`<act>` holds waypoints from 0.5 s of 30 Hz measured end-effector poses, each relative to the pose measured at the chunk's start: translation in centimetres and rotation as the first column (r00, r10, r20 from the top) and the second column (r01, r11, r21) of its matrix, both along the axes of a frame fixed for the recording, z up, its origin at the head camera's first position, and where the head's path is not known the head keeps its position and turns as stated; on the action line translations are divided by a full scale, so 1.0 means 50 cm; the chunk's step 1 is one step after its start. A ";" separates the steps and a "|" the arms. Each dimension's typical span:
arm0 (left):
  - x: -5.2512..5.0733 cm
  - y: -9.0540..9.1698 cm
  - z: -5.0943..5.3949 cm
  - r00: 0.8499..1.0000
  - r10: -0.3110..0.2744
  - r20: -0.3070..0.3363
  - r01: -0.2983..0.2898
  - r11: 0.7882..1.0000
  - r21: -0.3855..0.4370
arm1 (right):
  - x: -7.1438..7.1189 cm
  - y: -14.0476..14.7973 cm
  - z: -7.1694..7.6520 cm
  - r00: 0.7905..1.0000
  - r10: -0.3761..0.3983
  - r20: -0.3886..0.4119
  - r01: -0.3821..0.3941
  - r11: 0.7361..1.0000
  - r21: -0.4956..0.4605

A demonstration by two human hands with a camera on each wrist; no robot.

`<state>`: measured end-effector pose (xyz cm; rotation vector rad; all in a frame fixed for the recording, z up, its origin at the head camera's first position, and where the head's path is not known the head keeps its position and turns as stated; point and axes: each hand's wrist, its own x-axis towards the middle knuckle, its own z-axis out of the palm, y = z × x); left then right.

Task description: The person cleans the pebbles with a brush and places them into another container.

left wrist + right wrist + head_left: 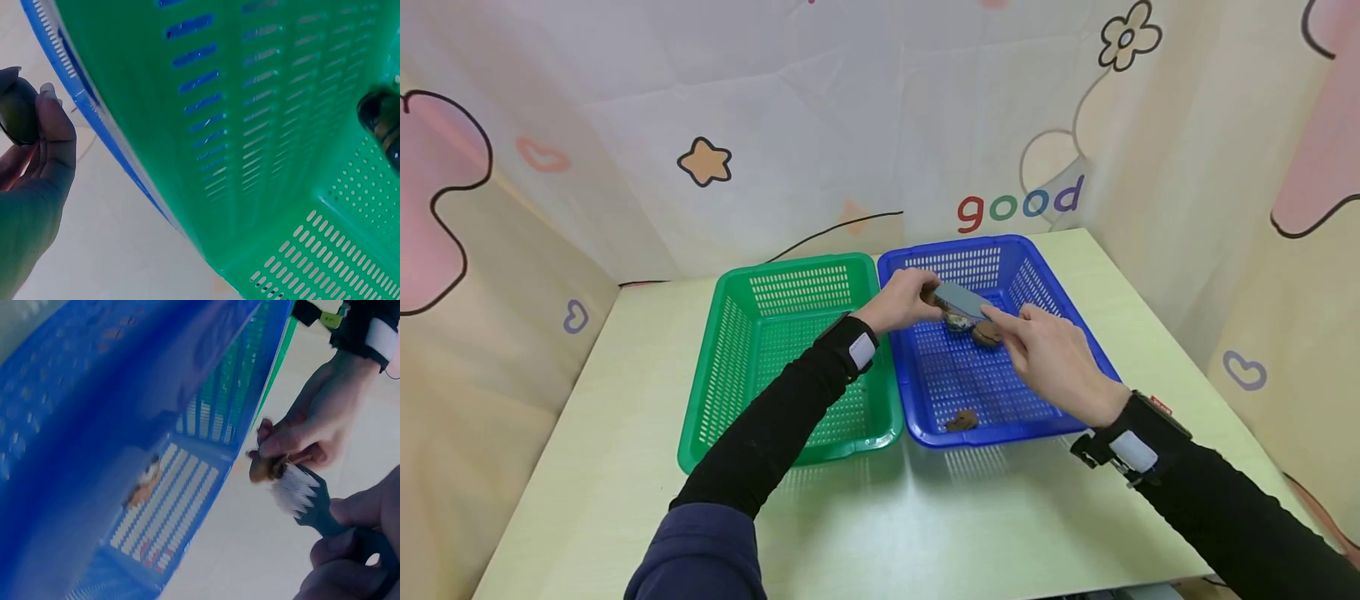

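A small brown, shell-like piece (265, 469) is pinched in my left hand (901, 302), above the inner side of the blue basket (917, 400). My right hand (1051, 357) grips a grey-blue brush (961, 300) by its handle, with the index finger along it. In the right wrist view the white bristles (294, 490) meet the piece's edge. The left wrist view shows the held piece (19, 112) as dark and rounded. Below the hands, a round brown piece (987, 334) and a patterned one (957, 322) lie in the blue basket.
A green basket (700, 400) stands against the blue one on the left. Another brown piece (962, 420) lies near the blue basket's front wall. Both baskets stand on a pale table (880, 533), with a printed curtain (820, 108) behind.
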<state>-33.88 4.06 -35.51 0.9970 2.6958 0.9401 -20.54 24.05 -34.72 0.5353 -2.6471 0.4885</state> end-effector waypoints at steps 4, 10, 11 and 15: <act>0.002 0.000 0.008 1.000 -0.006 -0.013 0.006 1.000 -0.017 | -0.005 0.002 0.005 0.999 -0.036 0.013 0.036 0.999 0.013; 0.010 0.004 0.000 1.000 0.000 0.028 0.000 1.000 -0.006 | -0.007 -0.013 -0.005 0.999 -0.027 0.038 0.027 1.000 0.004; 0.010 0.002 0.000 1.000 0.001 0.028 -0.001 1.000 -0.005 | -0.005 -0.015 -0.005 0.999 -0.013 0.030 0.013 1.000 0.001; 0.007 -0.005 0.005 1.000 0.019 0.011 -0.019 1.000 0.003 | -0.003 -0.017 0.003 0.999 0.034 -0.003 -0.034 0.999 -0.011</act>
